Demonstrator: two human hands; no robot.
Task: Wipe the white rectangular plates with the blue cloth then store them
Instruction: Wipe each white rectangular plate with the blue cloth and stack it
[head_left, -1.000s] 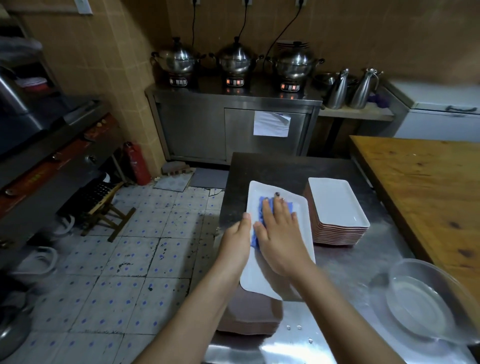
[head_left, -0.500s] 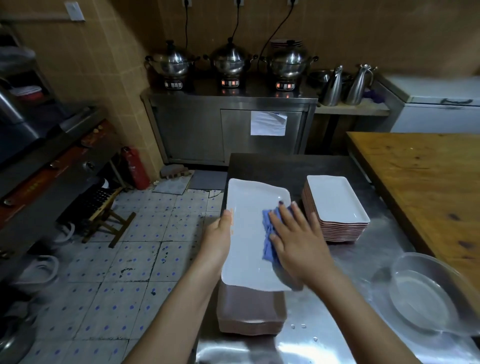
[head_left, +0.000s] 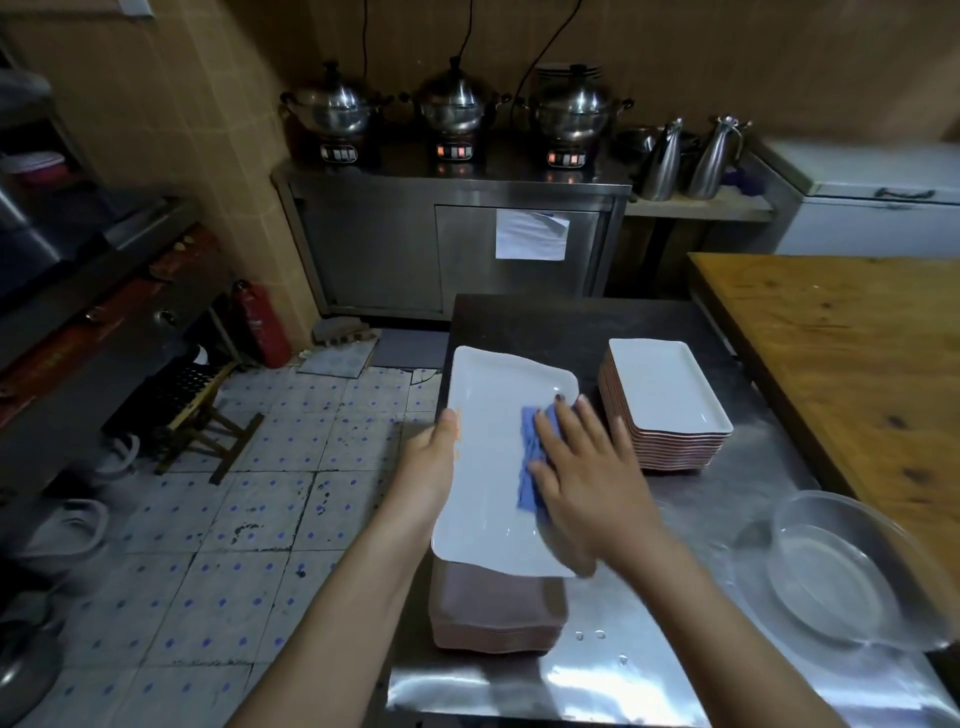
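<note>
A white rectangular plate (head_left: 488, 415) is held face up above the steel table's left edge. My left hand (head_left: 434, 462) grips its left rim. My right hand (head_left: 582, 467) lies flat on the plate, pressing a crumpled blue cloth (head_left: 532, 454) onto its right half. Under the near end of the plate is a pile of upside-down plates (head_left: 493, 613) showing pinkish-brown undersides. A second pile of white plates (head_left: 665, 400), face up, stands to the right of my right hand.
A clear glass bowl (head_left: 841, 571) sits at the table's near right. A wooden counter (head_left: 857, 353) borders the steel table (head_left: 649, 649) on the right. A steel cabinet (head_left: 452, 239) with three pots stands ahead. Tiled floor (head_left: 260, 519) lies to the left.
The plate turned and shifted left, its far end now over the table's left edge. My right hand slid with the cloth from the plate's middle toward its right side; my left hand moved to the left rim.
</note>
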